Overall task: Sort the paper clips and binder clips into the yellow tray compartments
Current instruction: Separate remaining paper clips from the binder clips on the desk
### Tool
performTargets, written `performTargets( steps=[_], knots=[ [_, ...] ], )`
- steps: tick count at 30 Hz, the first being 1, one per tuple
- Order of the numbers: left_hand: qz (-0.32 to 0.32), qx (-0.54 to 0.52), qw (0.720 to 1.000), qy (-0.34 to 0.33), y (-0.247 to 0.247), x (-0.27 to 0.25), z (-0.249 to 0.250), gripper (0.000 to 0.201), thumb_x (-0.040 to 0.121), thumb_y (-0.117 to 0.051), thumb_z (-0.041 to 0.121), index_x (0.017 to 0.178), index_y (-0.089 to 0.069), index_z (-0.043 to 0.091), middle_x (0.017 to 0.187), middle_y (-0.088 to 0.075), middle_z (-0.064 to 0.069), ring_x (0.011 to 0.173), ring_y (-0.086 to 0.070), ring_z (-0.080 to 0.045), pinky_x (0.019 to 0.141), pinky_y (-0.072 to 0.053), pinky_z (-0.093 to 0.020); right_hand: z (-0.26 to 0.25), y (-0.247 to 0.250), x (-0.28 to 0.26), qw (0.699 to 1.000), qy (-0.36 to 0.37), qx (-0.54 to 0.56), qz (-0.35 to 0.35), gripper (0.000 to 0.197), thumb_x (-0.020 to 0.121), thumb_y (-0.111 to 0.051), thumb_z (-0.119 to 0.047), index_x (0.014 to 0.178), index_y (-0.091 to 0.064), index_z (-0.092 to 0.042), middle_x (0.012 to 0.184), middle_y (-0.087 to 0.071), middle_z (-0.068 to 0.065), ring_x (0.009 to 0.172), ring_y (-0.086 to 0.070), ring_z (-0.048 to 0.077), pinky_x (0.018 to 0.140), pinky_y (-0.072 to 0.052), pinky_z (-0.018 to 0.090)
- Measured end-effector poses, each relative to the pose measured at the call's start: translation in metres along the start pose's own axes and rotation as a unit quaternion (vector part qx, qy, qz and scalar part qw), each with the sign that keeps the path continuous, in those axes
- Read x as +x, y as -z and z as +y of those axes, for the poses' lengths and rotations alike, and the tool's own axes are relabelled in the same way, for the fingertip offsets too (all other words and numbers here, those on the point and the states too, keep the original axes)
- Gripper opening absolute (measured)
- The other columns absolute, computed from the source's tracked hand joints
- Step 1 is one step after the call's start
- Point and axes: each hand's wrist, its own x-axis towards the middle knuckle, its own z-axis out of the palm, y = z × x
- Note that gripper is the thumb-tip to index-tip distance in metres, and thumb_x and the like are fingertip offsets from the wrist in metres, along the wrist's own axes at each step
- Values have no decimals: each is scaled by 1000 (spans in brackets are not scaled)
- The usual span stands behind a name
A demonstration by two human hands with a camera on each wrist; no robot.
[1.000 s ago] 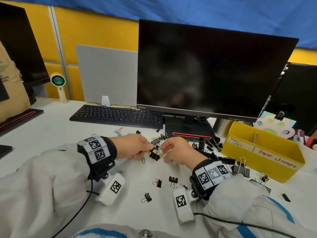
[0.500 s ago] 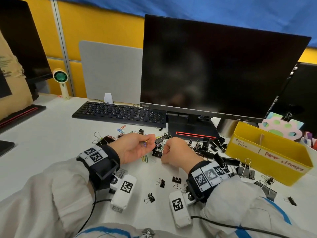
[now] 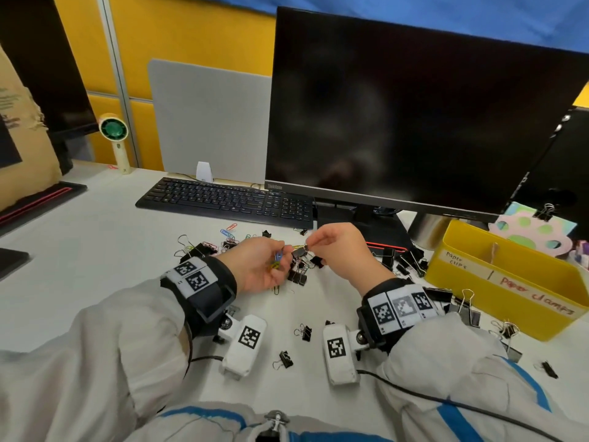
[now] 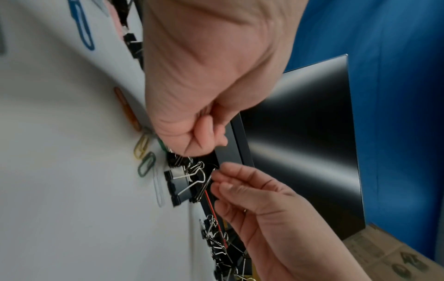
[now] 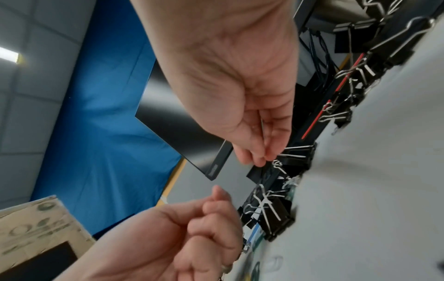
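Note:
My left hand (image 3: 279, 256) is curled round a few coloured paper clips (image 3: 278, 260), blue and yellow, just above the table. My right hand (image 3: 308, 247) pinches the wire handle of a small black binder clip (image 3: 299, 252) and holds it above a tangled cluster of binder clips (image 3: 298, 275). In the left wrist view the right fingertips (image 4: 217, 179) pinch that wire handle. The right wrist view shows my left hand (image 5: 213, 214) with its fingers curled. The yellow tray (image 3: 497, 283), labelled for paper clips and paper clamps, stands at the right.
Loose binder clips (image 3: 304, 331) lie between my wrists and beside the tray. Coloured paper clips (image 3: 228, 231) lie near a black keyboard (image 3: 223, 199). A monitor (image 3: 414, 122) stands behind, its base (image 3: 382, 237) close to my right hand. A small fan (image 3: 113, 129) is at far left.
Both hands have risen a little off the table. The right hand has pulled a binder clip up from the cluster, and the left palm has turned upward with the paper clips.

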Motion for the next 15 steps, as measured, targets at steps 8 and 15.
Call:
performTargets(
  steps=[8,15],
  knots=[
    [100,474,857,-174,-10,-7,3,38,74,-84,41,99,-74,13,55,-51,10,45,-40,-7,40,-29,-16,-1,-9,3,990,-62,-46,-116,26,78,-75,4,83,-73,-22,85,-75,1,78,-74,18,70,-62,27],
    [114,568,793,-191,-9,3,3,28,75,-84,36,95,-76,18,91,-67,6,86,-63,-14,72,-51,-24,2,-10,0,993,-82,40,-76,23,81,-71,10,82,-68,-12,77,-73,4,64,-71,14,68,-62,31]
  ],
)
